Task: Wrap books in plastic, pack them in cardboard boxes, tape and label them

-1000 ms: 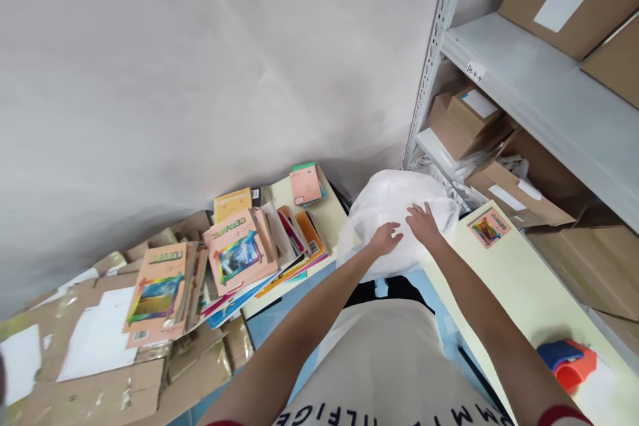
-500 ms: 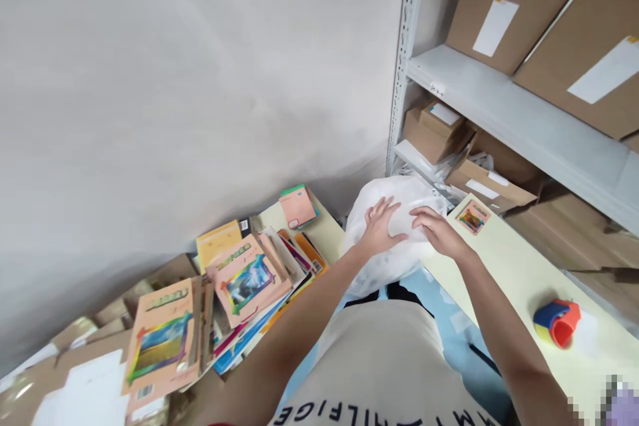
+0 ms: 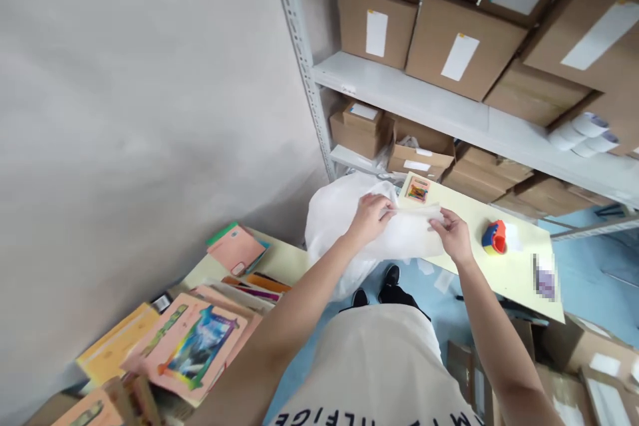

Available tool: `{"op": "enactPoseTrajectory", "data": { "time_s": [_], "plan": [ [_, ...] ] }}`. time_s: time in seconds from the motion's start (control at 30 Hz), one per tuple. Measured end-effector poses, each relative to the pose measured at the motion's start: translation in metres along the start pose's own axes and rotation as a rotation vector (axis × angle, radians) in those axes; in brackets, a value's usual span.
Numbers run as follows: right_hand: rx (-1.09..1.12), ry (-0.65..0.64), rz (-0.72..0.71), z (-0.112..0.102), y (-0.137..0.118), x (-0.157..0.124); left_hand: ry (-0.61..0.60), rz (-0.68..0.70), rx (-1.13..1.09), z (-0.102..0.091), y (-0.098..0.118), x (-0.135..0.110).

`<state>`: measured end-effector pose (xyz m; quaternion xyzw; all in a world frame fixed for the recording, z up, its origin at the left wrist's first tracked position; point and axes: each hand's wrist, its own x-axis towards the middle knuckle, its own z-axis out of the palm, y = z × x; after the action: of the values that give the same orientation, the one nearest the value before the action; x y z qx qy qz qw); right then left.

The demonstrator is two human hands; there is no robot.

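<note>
A thin, translucent white sheet or pouch (image 3: 412, 236), perhaps a plastic bag, is stretched between my hands. My left hand (image 3: 370, 218) pinches its upper left edge, and my right hand (image 3: 454, 235) grips its upper right corner. Behind and to the left of it bulges a large white plastic bag (image 3: 330, 216), its contents hidden. Just beyond my hands, a small pink book (image 3: 417, 189) with a colourful cover lies on the pale yellow table (image 3: 464, 203).
Stacked books (image 3: 200, 339) cover the left table. A red, blue and yellow object (image 3: 494, 237) sits on the right table. Shelving (image 3: 399, 86) with cardboard boxes (image 3: 377, 23) stands ahead. More boxes (image 3: 589, 346) lie at lower right, on the blue floor (image 3: 599, 239).
My view has turned right. My hands, which hovered spread over the large white bag, now hold a translucent sheet or pouch stretched between them, to the right of that bag.
</note>
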<state>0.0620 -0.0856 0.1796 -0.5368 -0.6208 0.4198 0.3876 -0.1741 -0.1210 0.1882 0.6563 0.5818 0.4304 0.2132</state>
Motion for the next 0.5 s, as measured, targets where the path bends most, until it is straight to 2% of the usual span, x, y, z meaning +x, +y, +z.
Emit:
{"op": "enactPoseTrajectory", "data": {
  "time_s": [0.1,0.13,0.17,0.23,0.3,0.37,0.43,0.5],
  "plan": [
    [0.002,0.184,0.001,-0.01,0.007,0.0,0.216,0.022,0.101,0.018,0.011,-0.002],
    [0.003,0.247,0.002,-0.014,0.011,0.0,0.237,0.043,0.115,0.025,0.015,-0.006],
    [0.008,0.301,0.009,-0.017,0.015,0.0,0.218,0.077,0.125,0.032,0.018,-0.009],
    [0.02,0.362,0.033,-0.025,0.025,0.001,0.106,0.158,0.146,0.046,0.023,-0.014],
    [0.022,0.379,0.052,-0.034,0.037,0.002,0.03,0.161,0.192,0.059,0.024,-0.013],
    [0.026,0.391,0.058,-0.047,0.052,0.005,0.058,0.032,0.246,0.069,0.017,-0.003],
    [0.059,0.434,0.076,-0.064,0.07,0.009,0.093,-0.178,0.249,0.08,0.002,0.012],
    [0.125,0.514,0.138,-0.083,0.092,0.015,-0.008,-0.364,0.163,0.097,-0.017,0.027]
  ]
}}
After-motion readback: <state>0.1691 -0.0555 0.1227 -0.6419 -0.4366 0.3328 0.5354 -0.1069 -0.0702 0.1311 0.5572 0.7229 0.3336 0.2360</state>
